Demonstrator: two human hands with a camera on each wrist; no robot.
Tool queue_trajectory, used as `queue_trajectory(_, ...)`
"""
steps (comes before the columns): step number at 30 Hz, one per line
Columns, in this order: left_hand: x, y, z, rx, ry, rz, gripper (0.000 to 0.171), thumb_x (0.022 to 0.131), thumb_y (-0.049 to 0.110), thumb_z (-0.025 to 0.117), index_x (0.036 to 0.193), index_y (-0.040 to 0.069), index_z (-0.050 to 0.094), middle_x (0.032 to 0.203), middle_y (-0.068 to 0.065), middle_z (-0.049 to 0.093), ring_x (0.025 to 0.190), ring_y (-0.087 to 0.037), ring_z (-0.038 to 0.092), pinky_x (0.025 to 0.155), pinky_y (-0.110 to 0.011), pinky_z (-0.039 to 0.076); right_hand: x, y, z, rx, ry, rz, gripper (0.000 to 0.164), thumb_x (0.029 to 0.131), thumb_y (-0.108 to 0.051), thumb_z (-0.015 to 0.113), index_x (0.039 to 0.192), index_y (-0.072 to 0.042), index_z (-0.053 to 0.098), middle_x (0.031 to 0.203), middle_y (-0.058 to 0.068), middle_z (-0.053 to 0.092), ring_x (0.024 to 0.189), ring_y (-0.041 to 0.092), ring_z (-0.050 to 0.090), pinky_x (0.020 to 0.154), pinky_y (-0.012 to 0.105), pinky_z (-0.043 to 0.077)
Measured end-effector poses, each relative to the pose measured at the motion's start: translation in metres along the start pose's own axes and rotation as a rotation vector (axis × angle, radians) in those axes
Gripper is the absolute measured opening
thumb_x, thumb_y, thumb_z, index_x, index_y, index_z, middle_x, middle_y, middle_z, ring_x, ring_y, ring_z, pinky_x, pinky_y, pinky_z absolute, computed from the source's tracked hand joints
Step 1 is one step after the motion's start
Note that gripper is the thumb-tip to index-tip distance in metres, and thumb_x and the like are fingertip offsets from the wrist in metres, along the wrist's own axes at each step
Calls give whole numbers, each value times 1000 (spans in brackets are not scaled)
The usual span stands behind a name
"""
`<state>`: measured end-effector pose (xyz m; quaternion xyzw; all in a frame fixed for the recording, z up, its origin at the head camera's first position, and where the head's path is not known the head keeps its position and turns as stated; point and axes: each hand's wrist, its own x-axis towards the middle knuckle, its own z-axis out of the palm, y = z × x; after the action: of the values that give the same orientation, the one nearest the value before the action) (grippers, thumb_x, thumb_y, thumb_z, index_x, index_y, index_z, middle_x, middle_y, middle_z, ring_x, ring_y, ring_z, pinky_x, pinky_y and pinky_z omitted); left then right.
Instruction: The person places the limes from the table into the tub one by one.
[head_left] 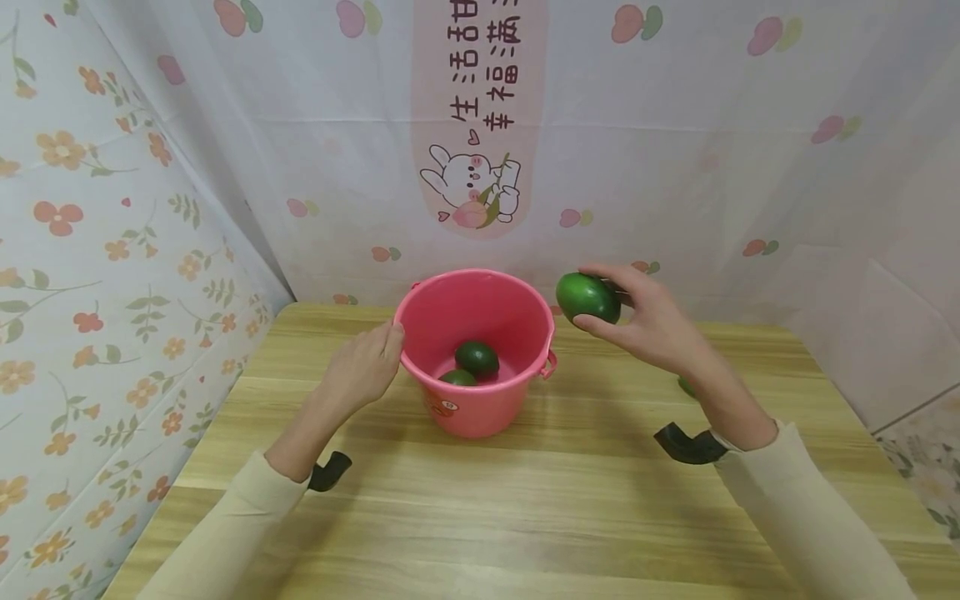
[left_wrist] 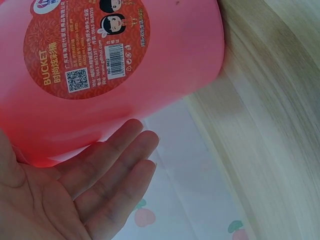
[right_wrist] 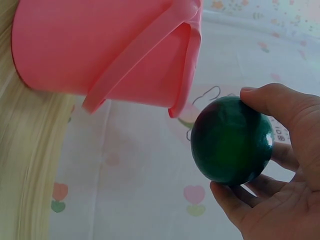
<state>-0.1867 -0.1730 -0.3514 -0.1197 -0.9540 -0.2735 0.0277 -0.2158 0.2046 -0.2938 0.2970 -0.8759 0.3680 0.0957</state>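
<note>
A pink bucket (head_left: pixel 480 414) stands on the table, and a round red label shows on its side in the left wrist view. My left hand (head_left: pixel 365 367) holds the bucket's left rim, three fingers (left_wrist: pixel 117 165) stretched along the outside. To the right of the bucket, my right hand (head_left: pixel 648 321) grips a glossy green oval fruit (head_left: pixel 587 298) between thumb and fingers, raised above the table near rim height. Two similar dark green fruits (head_left: pixel 477 358) lie at the bottom of the bucket, one partly hidden by the front wall.
Another green item (head_left: pixel 686 387) lies on the table, mostly hidden behind my right forearm. The bucket's handle (right_wrist: pixel 142 52) hangs down its side. A printed cloth (head_left: pixel 330 108) covers the wall behind the wooden table (head_left: pixel 480 525), and a floral cloth (head_left: pixel 97 333) hangs at the left.
</note>
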Motion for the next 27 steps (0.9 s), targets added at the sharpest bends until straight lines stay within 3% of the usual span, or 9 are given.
queue_trajectory(27, 0, -1, 1, 14, 9, 8, 38, 111, 27, 28, 95, 7, 55, 79, -6, 51, 71, -25, 50, 62, -40, 43, 9, -11, 8, 51, 8, -13, 64, 85, -10, 84, 142, -8, 55, 135, 10, 56, 116, 31, 55, 95, 49, 50)
